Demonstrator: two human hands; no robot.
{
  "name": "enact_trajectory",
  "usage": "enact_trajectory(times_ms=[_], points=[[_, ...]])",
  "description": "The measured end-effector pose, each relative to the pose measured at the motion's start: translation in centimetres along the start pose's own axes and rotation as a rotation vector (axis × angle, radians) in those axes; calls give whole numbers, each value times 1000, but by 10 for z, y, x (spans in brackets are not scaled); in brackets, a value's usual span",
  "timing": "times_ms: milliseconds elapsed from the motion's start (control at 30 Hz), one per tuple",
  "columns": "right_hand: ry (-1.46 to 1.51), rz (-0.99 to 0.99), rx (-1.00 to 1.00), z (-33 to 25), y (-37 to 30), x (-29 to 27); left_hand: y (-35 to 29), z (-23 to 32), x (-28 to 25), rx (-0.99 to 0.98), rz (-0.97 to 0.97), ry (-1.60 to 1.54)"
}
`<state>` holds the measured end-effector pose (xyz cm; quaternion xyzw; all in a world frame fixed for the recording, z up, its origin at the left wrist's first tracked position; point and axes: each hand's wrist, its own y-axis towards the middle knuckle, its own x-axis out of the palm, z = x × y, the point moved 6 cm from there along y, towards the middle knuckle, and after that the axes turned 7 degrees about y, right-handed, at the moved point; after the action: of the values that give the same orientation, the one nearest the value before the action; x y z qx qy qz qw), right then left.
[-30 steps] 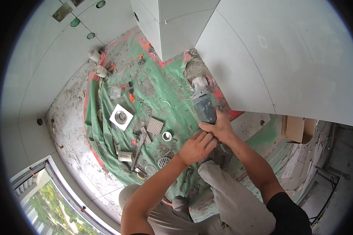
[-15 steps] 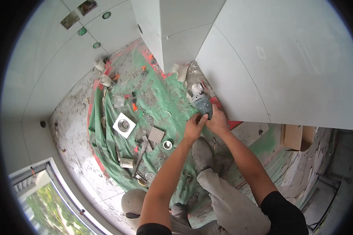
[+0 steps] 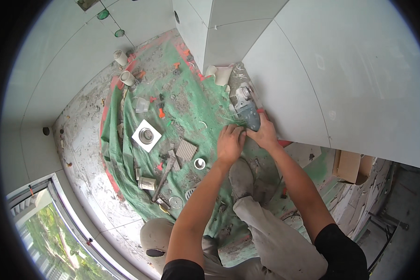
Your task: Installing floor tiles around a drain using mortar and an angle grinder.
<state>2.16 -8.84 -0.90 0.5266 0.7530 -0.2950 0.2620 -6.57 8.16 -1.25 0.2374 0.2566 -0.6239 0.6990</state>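
Note:
An angle grinder (image 3: 250, 117) with a dark grey-blue body and a metal head lies low by the foot of the white wall panel. My right hand (image 3: 266, 134) is wrapped round the rear of its body from the right. Just left of the tool's back end, my left hand (image 3: 230, 143) is over the green sheet (image 3: 196, 105), its fingers bent down and pressed together. Whatever those fingers hold, if anything, is hidden under the hand. The grinder's head points away from me, towards the panel's far corner.
A square white drain piece (image 3: 140, 142), a hammer (image 3: 162, 182), a ribbed tile piece (image 3: 186, 150) and a white ring (image 3: 199, 164) lie on the sheet. White cups (image 3: 127, 78) stand farther left. An opened cardboard box (image 3: 352, 167) sits at right; my shoe (image 3: 241, 178) is below my hands.
My left hand has come off the grinder's rear end and sits just to its left, fingers bent downward. The right hand stays on the grinder. The whole view has shifted slightly.

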Motion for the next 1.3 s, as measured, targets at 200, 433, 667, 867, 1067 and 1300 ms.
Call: enact_trajectory(times_ms=[200,433,667,867,1067,1300], points=[[16,-4,13,-14,-2,3,36,-24,-32,337,16,467],[87,43,-61,-28,-14,-10,84,-81,-71,206,-76,469],[140,39,-24,-54,-16,-23,47,-68,-73,387,-59,588],[127,24,10,-44,-27,-28,78,-50,-25,562,-226,482],[200,43,44,-55,-48,-35,108,-72,-5,720,-333,543],[225,77,29,-61,-65,-47,140,-72,4,722,-327,641]])
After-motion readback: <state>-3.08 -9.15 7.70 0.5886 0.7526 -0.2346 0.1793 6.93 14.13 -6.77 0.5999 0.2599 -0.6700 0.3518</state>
